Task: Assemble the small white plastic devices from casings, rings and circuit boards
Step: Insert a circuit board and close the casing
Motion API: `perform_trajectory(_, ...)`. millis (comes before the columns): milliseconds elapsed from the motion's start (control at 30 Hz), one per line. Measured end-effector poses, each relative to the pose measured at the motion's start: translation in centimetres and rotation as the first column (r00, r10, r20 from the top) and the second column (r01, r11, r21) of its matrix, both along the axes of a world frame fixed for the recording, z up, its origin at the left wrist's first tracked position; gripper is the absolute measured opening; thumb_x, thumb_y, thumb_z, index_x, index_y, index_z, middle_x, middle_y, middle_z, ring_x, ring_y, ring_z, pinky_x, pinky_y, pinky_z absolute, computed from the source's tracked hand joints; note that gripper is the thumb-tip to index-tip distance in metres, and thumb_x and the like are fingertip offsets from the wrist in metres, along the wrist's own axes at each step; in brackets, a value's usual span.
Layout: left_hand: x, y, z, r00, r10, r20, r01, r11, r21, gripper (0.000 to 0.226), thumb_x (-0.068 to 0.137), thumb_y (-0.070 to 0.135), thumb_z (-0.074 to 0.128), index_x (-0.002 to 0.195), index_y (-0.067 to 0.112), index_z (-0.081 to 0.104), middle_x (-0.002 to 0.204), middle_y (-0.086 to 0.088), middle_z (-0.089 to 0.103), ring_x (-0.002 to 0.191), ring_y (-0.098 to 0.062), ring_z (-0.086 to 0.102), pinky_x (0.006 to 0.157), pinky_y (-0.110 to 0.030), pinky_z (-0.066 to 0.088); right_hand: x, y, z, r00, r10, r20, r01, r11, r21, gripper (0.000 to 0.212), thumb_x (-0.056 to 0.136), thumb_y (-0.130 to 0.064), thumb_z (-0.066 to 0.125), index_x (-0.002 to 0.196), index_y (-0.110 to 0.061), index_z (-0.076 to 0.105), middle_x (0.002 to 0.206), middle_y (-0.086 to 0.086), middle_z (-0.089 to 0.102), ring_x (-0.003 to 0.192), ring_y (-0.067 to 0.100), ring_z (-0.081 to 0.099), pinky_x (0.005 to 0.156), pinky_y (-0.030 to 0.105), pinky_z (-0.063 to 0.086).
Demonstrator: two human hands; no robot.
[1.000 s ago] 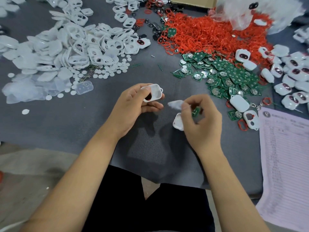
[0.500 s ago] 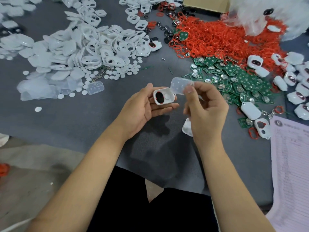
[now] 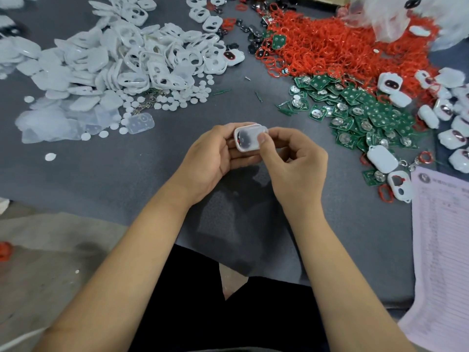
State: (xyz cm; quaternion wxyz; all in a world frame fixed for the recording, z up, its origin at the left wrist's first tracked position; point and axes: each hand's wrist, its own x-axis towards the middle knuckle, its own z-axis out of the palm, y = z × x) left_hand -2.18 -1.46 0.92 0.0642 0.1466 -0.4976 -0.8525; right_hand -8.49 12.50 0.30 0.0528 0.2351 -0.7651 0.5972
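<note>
Held between both hands above the grey table: one small white casing, dark inside with a glimpse of red at its left edge, covered by a translucent cover piece. Cradled from the left by the left hand, fingers curled beneath and thumb along the top edge. Pinched from the right by the right hand, thumb pressed flat on the translucent cover, remaining fingers curled behind. Beyond the grip and to its left: a broad heap of white casings with oval cut-outs, fringed on the near side by small white discs and a sheet of clear covers. Beyond the grip and to its right: a mound of red rings, with black oval parts scattered at its left margin. Nearer the grip on the right: a spread of green circuit boards carrying round silver cells. Further right: finished white devices, some showing dark red-rimmed windows, and one closed white device lying just beside the boards. At the far right, near edge: a pale printed sheet of paper. Far top right: a crumpled clear plastic bag on the rings.
</note>
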Motion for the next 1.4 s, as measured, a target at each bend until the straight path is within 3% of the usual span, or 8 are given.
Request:
perform_trajectory(267,-0.33,-0.25,-0.62,1.000,-0.015,0.009,0.015,0.999,-0.046,0.043,0.110,0.016,0.029,0.126,0.003,0.067,0.115,-0.011,0.077,0.109,-0.023,0.073,0.087,-0.032,0.060,0.10,-0.04,0.20,1.000,0.010,0.010,-0.010,1.000,0.022,0.003,0.093,-0.015,0.076,0.093,-0.015,0.079,0.073,-0.011,0.072,0.056,0.002,0.056,0.060,0.014,0.043)
perform_trajectory(400,-0.28,-0.32,-0.84,1.000,-0.021,0.010,0.022,0.996,-0.082,0.043,0.110,0.017,0.029,0.130,0.003,0.065,0.122,-0.015,0.075,0.116,-0.028,0.071,0.092,-0.036,0.059,0.35,-0.14,0.30,1.000,0.010,-0.005,-0.010,0.999,0.031,0.002,0.093,-0.015,0.076,0.092,-0.016,0.078,0.071,-0.011,0.071,0.054,0.001,0.055,0.057,0.009,0.040)
perform_trajectory(533,-0.17,-0.25,-0.69,0.999,-0.032,0.005,0.033,0.994,-0.107,0.043,0.110,0.019,0.030,0.128,0.007,0.067,0.120,-0.012,0.075,0.115,-0.025,0.071,0.091,-0.034,0.059,0.51,-0.29,0.15,0.999,-0.011,-0.050,0.015,0.997,0.080,0.002,0.092,-0.022,0.076,0.091,-0.020,0.076,0.073,-0.017,0.068,0.061,0.004,0.059,0.062,0.015,0.043)
perform_trajectory(800,-0.09,-0.15,-0.48,0.998,-0.058,-0.003,0.057,0.992,-0.113,0.042,0.110,0.020,0.031,0.127,0.009,0.068,0.119,-0.012,0.076,0.114,-0.024,0.072,0.090,-0.032,0.059,0.41,-0.31,0.08,0.991,-0.029,-0.131,0.042,0.995,0.095,0.005,0.091,-0.026,0.075,0.089,-0.030,0.073,0.075,-0.009,0.066,0.065,0.010,0.058,0.061,0.022,0.046)
perform_trajectory(1067,-0.01,-0.02,-0.44,0.997,-0.070,-0.031,0.067,0.993,-0.097,0.041,0.099,0.028,0.038,0.120,0.013,0.070,0.113,-0.008,0.078,0.108,-0.019,0.073,0.085,-0.028,0.059,0.33,-0.39,-0.23,0.991,-0.055,-0.118,0.070,0.989,0.128,0.004,0.091,-0.028,0.076,0.089,-0.025,0.075,0.075,-0.010,0.065,0.066,0.010,0.058,0.062,0.034,0.051)
perform_trajectory(1300,-0.03,-0.06,-0.64,0.998,-0.061,-0.019,0.058,0.990,-0.126,0.041,0.107,0.016,0.031,0.126,0.009,0.067,0.116,-0.011,0.077,0.113,-0.023,0.072,0.089,-0.030,0.058,0.43,-0.48,-0.22,0.991,-0.064,-0.117,0.080,0.987,0.140,0.004,0.091,-0.028,0.076,0.088,-0.026,0.075,0.074,-0.011,0.063,0.065,0.010,0.057,0.062,0.033,0.050)
perform_trajectory(1400,0.10,0.04,-0.64,0.999,-0.041,-0.009,0.039,0.981,-0.191,0.037,0.103,0.009,0.039,0.127,0.010,0.067,0.119,-0.013,0.076,0.117,-0.025,0.071,0.091,-0.031,0.058,0.41,-0.49,-0.25,0.990,-0.066,-0.122,0.084,0.984,0.156,0.004,0.091,-0.027,0.076,0.088,-0.025,0.075,0.074,-0.010,0.064,0.065,0.010,0.058,0.062,0.035,0.051)
